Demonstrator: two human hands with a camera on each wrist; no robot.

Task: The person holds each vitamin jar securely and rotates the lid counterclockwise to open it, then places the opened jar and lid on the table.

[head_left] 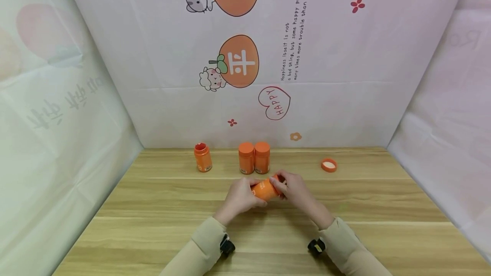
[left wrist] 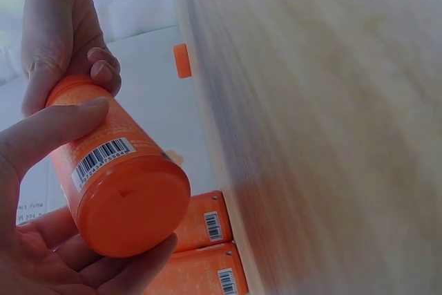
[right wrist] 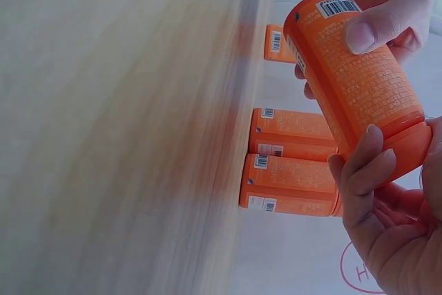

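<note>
Farthest left on the wooden table (head_left: 161, 225) stands an uncapped orange bottle (head_left: 203, 158), at ten o'clock from the held one; the head view shows its open mouth, the right wrist view only its barcoded lower end. Next comes a capped pair side by side: the left bottle (head_left: 246, 159) at eleven, the right bottle (head_left: 262, 159) near twelve.

Below them, the left hand (head_left: 239, 197) curls round the body of the held bottle (head_left: 264, 189), which is tilted above the table, top toward two o'clock. The left wrist view shows its base and a barcode that the head view hides behind the hand.

The right hand (head_left: 294, 188) is closed about the bottle's cap (right wrist: 412, 148). The right wrist view shows the seam between cap and body; how tight it sits, I cannot tell.

Farthest right, between two and three o'clock, lies a loose lid (head_left: 328, 165). Its white inside shows from the head, just its orange edge from the left wrist.
</note>
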